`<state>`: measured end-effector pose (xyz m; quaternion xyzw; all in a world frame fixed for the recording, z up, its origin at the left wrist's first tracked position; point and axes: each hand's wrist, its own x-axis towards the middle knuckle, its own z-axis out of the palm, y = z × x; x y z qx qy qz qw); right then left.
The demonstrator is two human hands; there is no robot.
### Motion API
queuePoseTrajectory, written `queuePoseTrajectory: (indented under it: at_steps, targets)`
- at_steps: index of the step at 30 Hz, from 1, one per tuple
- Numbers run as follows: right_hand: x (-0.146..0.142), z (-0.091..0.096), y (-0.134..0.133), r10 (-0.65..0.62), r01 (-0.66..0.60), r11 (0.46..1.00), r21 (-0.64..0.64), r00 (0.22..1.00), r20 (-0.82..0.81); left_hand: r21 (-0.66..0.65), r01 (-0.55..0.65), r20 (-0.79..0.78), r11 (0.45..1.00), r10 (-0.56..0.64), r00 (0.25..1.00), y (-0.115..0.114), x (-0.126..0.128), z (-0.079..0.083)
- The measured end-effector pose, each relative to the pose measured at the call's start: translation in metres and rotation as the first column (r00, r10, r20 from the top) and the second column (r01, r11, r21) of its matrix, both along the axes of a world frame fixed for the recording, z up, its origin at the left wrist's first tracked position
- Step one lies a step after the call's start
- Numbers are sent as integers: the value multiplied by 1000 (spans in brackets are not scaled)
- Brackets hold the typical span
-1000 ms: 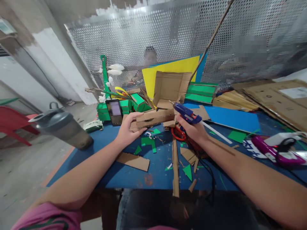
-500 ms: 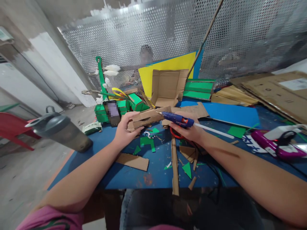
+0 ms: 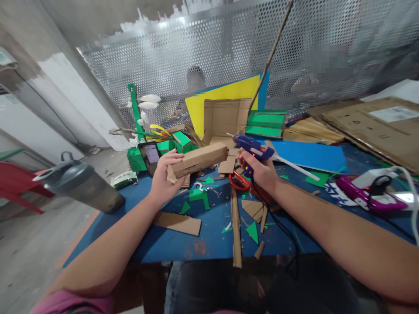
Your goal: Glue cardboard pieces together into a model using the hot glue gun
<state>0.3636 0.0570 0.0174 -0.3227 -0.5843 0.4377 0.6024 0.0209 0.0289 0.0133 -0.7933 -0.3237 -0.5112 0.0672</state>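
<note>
My left hand [image 3: 166, 176] grips one end of a long cardboard box [image 3: 199, 159], held above the blue table with its far end tilted up to the right. In my right hand [image 3: 262, 172] is a blue hot glue gun [image 3: 253, 147], a white glue stick [image 3: 296, 168] poking out of its back. Its nozzle points up and left, just beyond the box's right end and apart from it. Red-handled scissors [image 3: 240, 181] lie under my right hand. Cardboard pieces [image 3: 226, 166] rest between the two hands.
Scraps and a cardboard strip [image 3: 236, 231] litter the blue table [image 3: 137, 244]. A shaker bottle [image 3: 87, 183] stands left, near a phone [image 3: 151, 155]. Green blocks [image 3: 135, 159], an open carton [image 3: 225, 117] and a stick [image 3: 271, 56] are behind. A power strip [image 3: 382, 187] lies right.
My left hand has turned the cardboard box so that a closed face shows. My right hand has moved the glue gun up and to the right, away from the box.
</note>
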Motion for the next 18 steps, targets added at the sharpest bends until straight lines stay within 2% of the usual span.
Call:
queuePoseTrajectory:
  at_steps: [4,8,12,16,18]
  targets:
    - [-1,4,-2,11,-10,1000,24,1000,-22,123,-50,-144,991,67,987,-8,0,9]
    - [-1,0,-10,83,-83,994,69,997,2,318,-87,-192,944,154,969,-14,-3,16]
    - [2,-8,-15,109,-129,981,147,984,141,430,-82,-211,899,189,959,-19,-9,19]
    - [7,-2,-17,133,-283,907,311,895,426,449,-68,-244,891,195,950,-21,-12,19]
    - [6,3,-17,145,-356,853,383,865,481,427,-54,-241,902,172,955,-21,-12,19]
